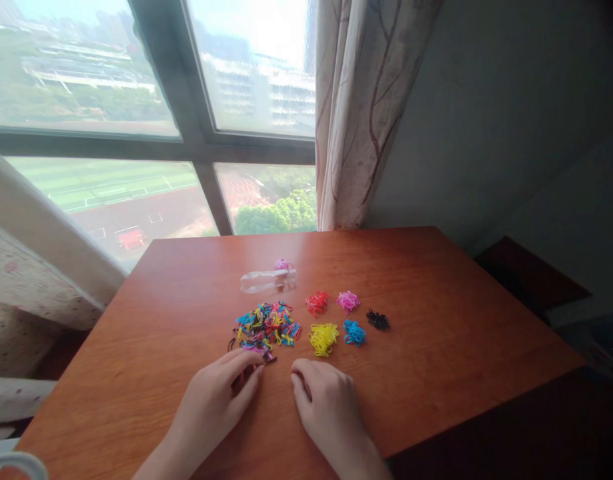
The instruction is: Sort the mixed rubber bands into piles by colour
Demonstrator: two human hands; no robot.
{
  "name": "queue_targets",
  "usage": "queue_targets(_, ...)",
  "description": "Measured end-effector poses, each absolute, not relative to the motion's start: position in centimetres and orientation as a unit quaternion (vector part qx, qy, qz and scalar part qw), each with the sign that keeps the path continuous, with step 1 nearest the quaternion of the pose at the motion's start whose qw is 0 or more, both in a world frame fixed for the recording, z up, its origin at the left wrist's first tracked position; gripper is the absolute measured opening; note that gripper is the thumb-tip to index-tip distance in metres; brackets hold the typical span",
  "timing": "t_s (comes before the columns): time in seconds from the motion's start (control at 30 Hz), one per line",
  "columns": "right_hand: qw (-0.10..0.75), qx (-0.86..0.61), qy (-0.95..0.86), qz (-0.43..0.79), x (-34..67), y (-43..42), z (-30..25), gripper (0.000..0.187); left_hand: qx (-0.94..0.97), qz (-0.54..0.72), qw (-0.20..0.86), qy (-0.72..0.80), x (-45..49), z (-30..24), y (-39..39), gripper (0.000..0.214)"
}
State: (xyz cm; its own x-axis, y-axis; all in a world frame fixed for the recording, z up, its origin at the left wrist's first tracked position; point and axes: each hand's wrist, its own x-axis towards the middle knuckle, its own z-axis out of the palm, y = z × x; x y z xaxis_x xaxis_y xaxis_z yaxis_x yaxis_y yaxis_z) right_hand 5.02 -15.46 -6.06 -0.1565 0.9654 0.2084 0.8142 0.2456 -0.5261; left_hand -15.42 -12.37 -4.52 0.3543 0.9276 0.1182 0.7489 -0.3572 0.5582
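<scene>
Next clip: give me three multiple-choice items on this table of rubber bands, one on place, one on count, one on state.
1. Where is the clear bag?
A. beyond the mixed pile
B. under the right hand
C. on the floor

2. How many small single-colour piles lie right of the mixed pile?
A. two
B. five
C. eight

3. What is the left hand doing?
A. raised high
B. fingertips at the mixed pile's near edge
C. gripping the curtain

A: bag lies farther back.
B: red, pink, black, yellow, blue.
B: fingers meet the pile's edge.
</scene>
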Motion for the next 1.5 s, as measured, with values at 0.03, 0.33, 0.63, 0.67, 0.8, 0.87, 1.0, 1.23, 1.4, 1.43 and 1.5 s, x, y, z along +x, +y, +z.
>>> queue_targets(0.03, 0.255, -0.596, -0.747, 0.148, 4.8, -15.3, -6.1, 0.014, 0.794, 0.219, 0.213, 0.526, -15.5, -4.7, -12.5, 0.019)
queue_targets(0.33, 0.232, -0.590, -0.758, 0.154, 2.1, -13.5, -5.5, 0.014, 0.795, 0.212, 0.202, 0.532, -15.1, -4.9, -12.6, 0.017)
queue_targets(0.63, 0.252, -0.581, -0.760, 0.145, 2.1, -13.5, -6.2, 0.013, 0.795, 0.203, 0.192, 0.539, -15.0, -4.8, -12.7, 0.019)
queue_targets(0.67, 0.262, -0.577, -0.760, 0.145, 2.2, -13.6, -6.3, 0.013, 0.794, 0.206, 0.188, 0.540, -15.1, -4.9, -12.7, 0.018)
queue_targets(0.8, 0.308, -0.571, -0.744, 0.162, 2.4, -13.8, -6.2, 0.014, 0.788, 0.215, 0.172, 0.551, -15.4, -5.2, -12.7, 0.018)
queue_targets(0.87, 0.329, -0.572, -0.729, 0.179, 2.7, -13.9, -6.0, 0.014, 0.785, 0.214, 0.167, 0.556, -15.5, -5.2, -12.7, 0.019)
queue_targets(1.0, 0.370, -0.589, -0.691, 0.198, 5.0, -14.1, -5.2, 0.019, 0.786, 0.207, 0.166, 0.558, -15.4, -5.1, -12.7, 0.020)
queue_targets(1.23, 0.364, -0.711, -0.596, 0.077, 15.0, -12.9, -5.1, 0.031, 0.789, 0.206, 0.158, 0.557, -15.2, -5.0, -12.7, 0.020)
queue_targets(1.4, 0.319, -0.769, -0.553, 0.028, 19.9, -12.2, -6.3, 0.035, 0.787, 0.217, 0.160, 0.555, -15.3, -5.1, -12.7, 0.019)
queue_targets(1.43, 0.312, -0.772, -0.554, 0.028, 20.3, -12.1, -6.6, 0.035, 0.787, 0.218, 0.159, 0.555, -15.3, -5.1, -12.7, 0.019)
queue_targets(1.5, 0.299, -0.772, -0.560, 0.036, 20.5, -11.9, -7.0, 0.035, 0.787, 0.218, 0.157, 0.555, -15.3, -5.2, -12.7, 0.019)
